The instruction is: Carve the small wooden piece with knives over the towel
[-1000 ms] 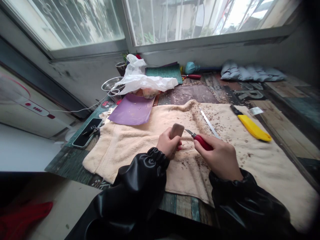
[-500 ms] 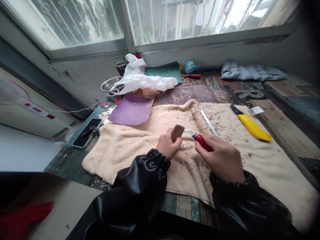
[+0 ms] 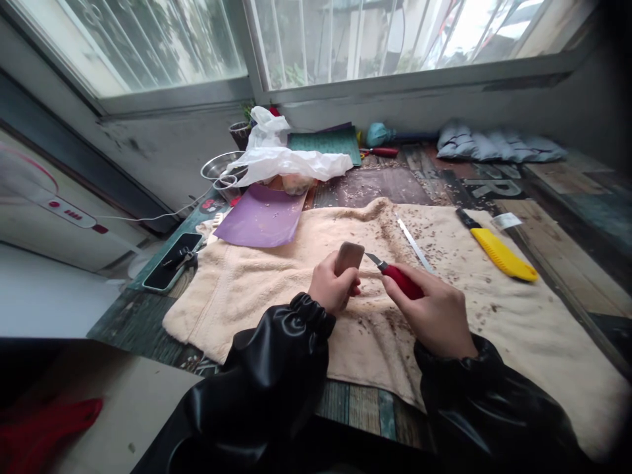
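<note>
My left hand (image 3: 332, 284) is closed around a small brown wooden block (image 3: 349, 257), whose rounded upper end sticks out above the fingers. In my right hand (image 3: 437, 306) is a carving knife (image 3: 402, 280) with a red handle, its short blade pointing left toward the block's edge. A narrow gap seems to lie between blade tip and block. Both hands are above a beige towel (image 3: 276, 283) strewn with brown shavings. Beyond the knife lies a thin saw blade (image 3: 413, 241). Farther right on the towel rests a yellow-handled cutter (image 3: 503, 253).
Purple sandpaper-like sheet (image 3: 261, 217) and a white plastic bag (image 3: 291, 161) are at the back left, near a metal bowl (image 3: 220, 164). A phone (image 3: 170, 263) with keys lies at the left edge. Grey bundled packets (image 3: 498, 141) sit by the wall, beside a red-handled tool (image 3: 384, 152).
The wooden block has turned in my left hand, showing more of its broad face. The knife's blade has tilted and looks darker. My right hand has shifted slightly left.
</note>
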A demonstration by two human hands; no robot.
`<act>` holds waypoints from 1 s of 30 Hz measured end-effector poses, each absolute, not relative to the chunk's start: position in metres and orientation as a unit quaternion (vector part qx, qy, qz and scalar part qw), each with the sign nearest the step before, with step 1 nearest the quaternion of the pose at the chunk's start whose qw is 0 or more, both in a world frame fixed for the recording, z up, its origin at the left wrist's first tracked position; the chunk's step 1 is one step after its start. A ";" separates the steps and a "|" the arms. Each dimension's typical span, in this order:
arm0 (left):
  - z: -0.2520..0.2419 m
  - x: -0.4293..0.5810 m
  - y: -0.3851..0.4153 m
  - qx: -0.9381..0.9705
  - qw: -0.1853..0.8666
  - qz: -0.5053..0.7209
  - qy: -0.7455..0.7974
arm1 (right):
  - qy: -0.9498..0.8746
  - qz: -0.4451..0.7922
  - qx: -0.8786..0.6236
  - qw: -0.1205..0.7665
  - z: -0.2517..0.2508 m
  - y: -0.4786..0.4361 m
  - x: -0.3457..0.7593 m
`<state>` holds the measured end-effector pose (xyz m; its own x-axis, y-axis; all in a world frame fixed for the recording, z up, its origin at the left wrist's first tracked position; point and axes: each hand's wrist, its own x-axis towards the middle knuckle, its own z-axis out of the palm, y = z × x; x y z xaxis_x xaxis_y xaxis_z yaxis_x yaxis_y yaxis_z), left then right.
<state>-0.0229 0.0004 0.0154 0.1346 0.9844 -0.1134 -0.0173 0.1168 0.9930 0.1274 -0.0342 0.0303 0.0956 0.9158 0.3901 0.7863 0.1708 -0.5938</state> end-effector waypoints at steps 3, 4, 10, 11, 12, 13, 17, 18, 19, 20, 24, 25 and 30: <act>0.020 -0.022 0.002 0.426 0.631 0.456 0.461 | -0.608 0.198 -0.639 0.428 0.027 -0.033 0.129; 0.020 -0.022 0.003 0.411 0.642 0.461 0.454 | -0.587 0.238 -0.635 0.442 0.027 -0.032 0.129; 0.017 -0.021 0.005 0.391 0.656 0.482 0.430 | -0.551 0.439 -0.566 0.428 0.024 -0.028 0.128; 0.016 -0.021 0.005 0.392 0.656 0.484 0.427 | -0.568 0.426 -0.566 0.419 0.024 -0.028 0.127; 0.015 -0.021 0.005 0.395 0.655 0.484 0.425 | -0.590 0.386 -0.576 0.414 0.024 -0.029 0.127; 0.015 -0.020 0.004 0.399 0.653 0.484 0.423 | -0.613 0.326 -0.591 0.411 0.024 -0.029 0.127; 0.012 -0.019 0.002 0.440 0.615 0.485 0.440 | -0.684 0.124 -0.611 0.379 0.024 -0.031 0.128; 0.012 -0.019 0.000 0.460 0.593 0.485 0.449 | -0.698 0.107 -0.604 0.370 0.025 -0.031 0.128; 0.011 -0.019 -0.001 0.482 0.567 0.485 0.458 | -0.707 0.093 -0.599 0.364 0.025 -0.032 0.127; 0.011 -0.019 -0.001 0.504 0.541 0.484 0.467 | -0.713 0.079 -0.596 0.361 0.025 -0.032 0.127; 0.011 -0.020 -0.003 0.561 0.472 0.473 0.489 | -0.715 0.035 -0.597 0.362 0.026 -0.035 0.124; 0.011 -0.020 -0.003 0.567 0.464 0.471 0.492 | -0.717 0.032 -0.595 0.362 0.026 -0.035 0.124; 0.013 -0.019 -0.004 0.593 0.431 0.459 0.502 | -0.718 0.021 -0.594 0.362 0.025 -0.035 0.124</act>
